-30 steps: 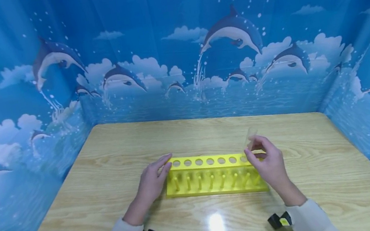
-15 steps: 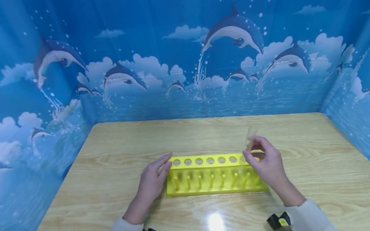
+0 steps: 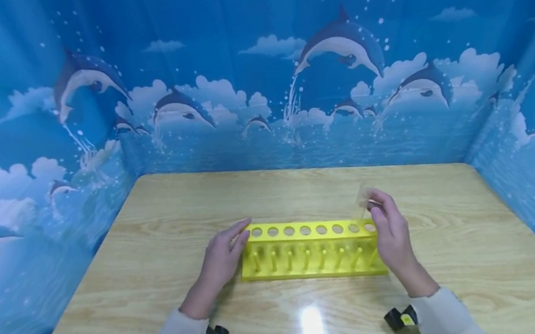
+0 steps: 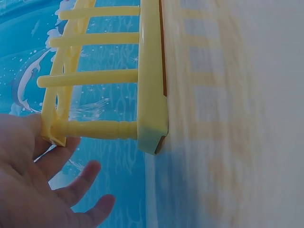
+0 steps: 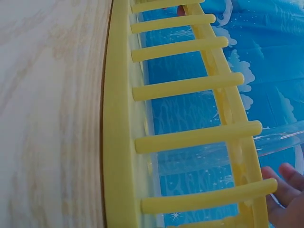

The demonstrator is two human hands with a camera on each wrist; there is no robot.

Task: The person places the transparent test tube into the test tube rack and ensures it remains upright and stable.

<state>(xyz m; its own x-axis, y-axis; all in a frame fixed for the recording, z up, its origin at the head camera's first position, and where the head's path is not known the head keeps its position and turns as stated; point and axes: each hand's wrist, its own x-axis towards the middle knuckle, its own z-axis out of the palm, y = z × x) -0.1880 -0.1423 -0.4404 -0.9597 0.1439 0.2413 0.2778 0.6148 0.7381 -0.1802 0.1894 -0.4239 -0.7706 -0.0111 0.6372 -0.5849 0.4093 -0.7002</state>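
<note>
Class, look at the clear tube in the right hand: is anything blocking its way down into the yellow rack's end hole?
Nothing visible does. The right hand pinches the clear tube over the right end of the yellow rack; its holes look empty. The left hand rests at the far end.

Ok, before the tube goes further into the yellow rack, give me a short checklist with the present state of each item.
1. Rack flat on the table: ok.
2. Left hand steadies the rack's left end with straight fingers: ok.
3. Right hand pinches the clear tube: ok.
4. Tube over the rightmost hole and partly through the top plate, as the right wrist view shows: ok.
5. Tube bottom seated in the base: cannot tell.
6. Other holes free of tubes: ok.
</note>
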